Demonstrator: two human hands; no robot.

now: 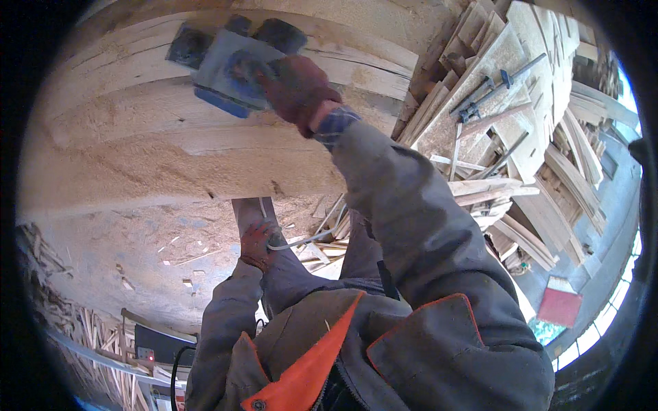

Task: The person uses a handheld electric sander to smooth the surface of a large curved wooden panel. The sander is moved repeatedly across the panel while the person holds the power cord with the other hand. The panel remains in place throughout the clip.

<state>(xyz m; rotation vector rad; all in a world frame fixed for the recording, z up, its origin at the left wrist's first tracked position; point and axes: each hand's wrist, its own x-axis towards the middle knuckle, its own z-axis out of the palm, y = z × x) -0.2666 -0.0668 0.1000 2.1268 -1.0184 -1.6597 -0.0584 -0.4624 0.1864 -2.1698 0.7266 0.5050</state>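
Note:
My right hand (298, 89), in a dark red glove, is closed on a blue and grey hand-held power tool (229, 65) with black parts along its far side. Motion blurs the tool, and its exact kind is hard to make out. It sits on a broad, cracked wooden slab (137, 137). Below the near edge of the slab, my left hand (256, 241), in a reddish glove, rests against my leg. A pale cord (301, 242) passes through its fingers, running up toward the slab and off to the right.
Sawdust and wood scraps (187, 282) litter the floor. At the right, a board pile (507, 130) carries bar clamps (507, 79), with loose planks (572, 185) beyond. A red block-like object (559, 307) lies farther right. Thin offcuts (103, 342) are heaped at the lower left.

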